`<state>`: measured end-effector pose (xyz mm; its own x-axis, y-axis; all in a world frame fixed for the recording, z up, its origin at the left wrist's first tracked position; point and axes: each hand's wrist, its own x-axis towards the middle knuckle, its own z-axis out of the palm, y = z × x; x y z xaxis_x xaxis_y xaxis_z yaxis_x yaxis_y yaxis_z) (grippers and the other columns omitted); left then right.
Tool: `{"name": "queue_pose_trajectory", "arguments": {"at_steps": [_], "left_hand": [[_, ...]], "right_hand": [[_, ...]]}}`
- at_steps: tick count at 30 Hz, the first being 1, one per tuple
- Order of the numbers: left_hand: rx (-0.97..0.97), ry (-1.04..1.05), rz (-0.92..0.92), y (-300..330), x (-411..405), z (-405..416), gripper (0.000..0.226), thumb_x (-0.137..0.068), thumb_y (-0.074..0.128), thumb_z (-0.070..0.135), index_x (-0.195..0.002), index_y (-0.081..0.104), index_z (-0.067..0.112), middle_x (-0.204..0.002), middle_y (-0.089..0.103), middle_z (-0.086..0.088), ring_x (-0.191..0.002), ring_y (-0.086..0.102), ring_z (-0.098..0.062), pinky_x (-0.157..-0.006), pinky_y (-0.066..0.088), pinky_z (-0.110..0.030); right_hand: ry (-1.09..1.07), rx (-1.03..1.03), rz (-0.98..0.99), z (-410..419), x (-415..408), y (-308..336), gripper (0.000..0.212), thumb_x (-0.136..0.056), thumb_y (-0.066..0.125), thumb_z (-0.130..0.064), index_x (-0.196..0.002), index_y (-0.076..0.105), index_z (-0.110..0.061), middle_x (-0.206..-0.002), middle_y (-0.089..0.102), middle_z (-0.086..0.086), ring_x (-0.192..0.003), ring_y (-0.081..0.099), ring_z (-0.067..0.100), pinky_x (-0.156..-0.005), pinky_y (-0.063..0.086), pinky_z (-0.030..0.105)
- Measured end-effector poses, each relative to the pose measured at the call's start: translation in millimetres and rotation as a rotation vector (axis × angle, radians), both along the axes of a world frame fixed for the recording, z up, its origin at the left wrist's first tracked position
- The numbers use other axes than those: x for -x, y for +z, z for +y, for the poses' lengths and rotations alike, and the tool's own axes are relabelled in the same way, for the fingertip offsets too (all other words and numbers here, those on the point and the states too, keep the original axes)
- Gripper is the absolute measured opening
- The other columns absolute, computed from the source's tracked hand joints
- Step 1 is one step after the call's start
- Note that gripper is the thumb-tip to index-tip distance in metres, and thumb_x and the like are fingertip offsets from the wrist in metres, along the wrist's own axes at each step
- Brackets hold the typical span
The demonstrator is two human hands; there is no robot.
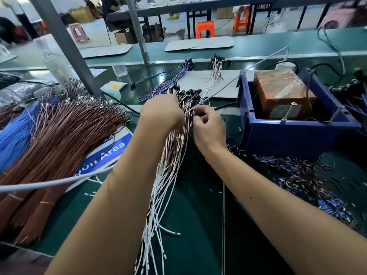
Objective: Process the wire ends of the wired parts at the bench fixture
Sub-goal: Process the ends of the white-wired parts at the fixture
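The left hand point(160, 112) is gripping a bundle of thin white and brown wires with small black end parts point(178, 139) at the centre of the frame, fingers curled round it. The right hand point(208, 128) is pinching strands of the same bundle just beside it. The wire tails are hanging down over the dark green bench mat point(198, 205) toward the lower edge. At left, a large fan of reddish-brown wires point(59, 139) is crowding the mat. At right, a dark blue plastic bin point(294, 135) holding a brown tape-wrapped box point(282, 92) is sitting near the right hand. Cut insulation scraps point(301, 175) are littering the lower right. Open mat is lying between the forearms. Orange plastic stools point(205, 28) are standing beyond the bench, upper centre.
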<state>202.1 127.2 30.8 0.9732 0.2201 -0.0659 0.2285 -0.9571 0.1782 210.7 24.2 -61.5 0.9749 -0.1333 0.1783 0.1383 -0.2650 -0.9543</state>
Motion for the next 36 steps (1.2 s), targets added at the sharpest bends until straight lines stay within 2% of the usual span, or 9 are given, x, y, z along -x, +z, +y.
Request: {"name": "queue_pose_trajectory", "arguments": {"at_steps": [3, 5, 9, 12, 18, 23, 27, 32, 36], "left_hand": [[-0.012, 0.031, -0.078, -7, 0, 5, 0.025, -0.082, 0.074, 0.011, -0.106, 0.067, 0.015, -0.103, 0.063, -0.013, -0.107, 0.063, -0.036, -0.083, 0.048, -0.037], [-0.015, 0.046, -0.107, -6, -1, 7, 0.015, -0.083, 0.068, 0.008, -0.095, 0.062, 0.014, -0.093, 0.056, -0.012, -0.097, 0.06, -0.036, -0.079, 0.046, -0.036], [-0.031, 0.066, -0.059, 0, 0, 10, 0.018, -0.08, 0.072, 0.008, -0.09, 0.059, 0.015, -0.094, 0.057, -0.013, -0.101, 0.064, -0.037, -0.078, 0.049, -0.037], [-0.015, 0.108, -0.151, 3, 1, 12, 0.011, -0.079, 0.065, 0.005, -0.081, 0.056, 0.012, -0.091, 0.06, -0.016, -0.103, 0.066, -0.039, -0.078, 0.05, -0.037], [-0.041, 0.175, -0.465, 6, -2, 12, 0.024, -0.085, 0.061, 0.001, -0.107, 0.069, 0.007, -0.114, 0.067, -0.022, -0.109, 0.066, -0.044, -0.086, 0.054, -0.045], [-0.051, 0.141, -0.481, 4, -9, 12, 0.013, -0.085, 0.059, -0.002, -0.084, 0.057, 0.011, -0.087, 0.059, -0.018, -0.098, 0.067, -0.04, -0.079, 0.051, -0.041], [-0.018, 0.099, -0.399, 2, -11, 10, 0.018, -0.083, 0.058, 0.005, -0.098, 0.069, 0.006, -0.088, 0.061, -0.017, -0.102, 0.065, -0.039, -0.079, 0.047, -0.037], [0.052, 0.086, -0.379, 5, -10, 5, 0.025, -0.081, 0.059, 0.011, -0.103, 0.072, 0.008, -0.098, 0.067, -0.018, -0.105, 0.062, -0.039, -0.091, 0.051, -0.04], [0.156, 0.085, -0.336, 4, -13, -3, 0.022, -0.088, 0.061, 0.021, -0.103, 0.073, 0.011, -0.102, 0.069, -0.015, -0.101, 0.064, -0.036, -0.085, 0.05, -0.036]], "right_hand": [[0.136, -0.184, -0.033, 3, -1, 4, 0.048, -0.096, 0.046, 0.005, -0.125, 0.073, -0.022, -0.098, 0.068, -0.004, -0.077, 0.058, 0.014, -0.077, 0.051, 0.038], [0.13, -0.204, -0.043, 6, -1, 6, 0.041, -0.097, 0.046, 0.006, -0.117, 0.072, -0.018, -0.093, 0.067, 0.0, -0.074, 0.06, 0.023, -0.076, 0.054, 0.048], [-0.023, -0.012, -0.094, 13, 3, 6, 0.009, -0.097, 0.06, -0.01, -0.097, 0.068, -0.014, -0.083, 0.067, -0.003, -0.077, 0.064, 0.015, -0.075, 0.053, 0.034], [-0.082, 0.056, -0.116, 16, 5, 6, 0.013, -0.098, 0.059, -0.017, -0.09, 0.069, -0.014, -0.08, 0.067, -0.001, -0.077, 0.063, 0.018, -0.071, 0.05, 0.033], [-0.046, 0.242, 0.007, 26, 5, 5, 0.035, -0.094, 0.067, -0.038, -0.072, 0.067, -0.011, -0.071, 0.066, 0.005, -0.071, 0.062, 0.028, -0.068, 0.049, 0.033], [0.043, 0.304, 0.192, 34, 3, 14, 0.037, -0.085, 0.069, -0.033, -0.06, 0.051, -0.013, -0.062, 0.046, 0.005, -0.064, 0.042, 0.029, -0.061, 0.038, 0.032], [0.075, 0.065, 0.391, 23, -2, 23, 0.036, -0.085, 0.066, -0.018, -0.061, 0.039, -0.018, -0.063, 0.041, 0.005, -0.054, 0.038, 0.025, -0.05, 0.033, 0.025], [0.071, -0.482, 0.497, 2, 10, 28, 0.023, -0.089, 0.057, -0.012, -0.071, 0.046, -0.02, -0.058, 0.038, -0.001, -0.048, 0.031, 0.013, -0.039, 0.024, 0.02], [0.088, -0.81, 0.475, -16, 27, 35, 0.017, -0.099, 0.047, -0.014, -0.083, 0.051, -0.015, -0.061, 0.056, 0.001, -0.047, 0.049, 0.013, -0.045, 0.044, 0.023]]}}
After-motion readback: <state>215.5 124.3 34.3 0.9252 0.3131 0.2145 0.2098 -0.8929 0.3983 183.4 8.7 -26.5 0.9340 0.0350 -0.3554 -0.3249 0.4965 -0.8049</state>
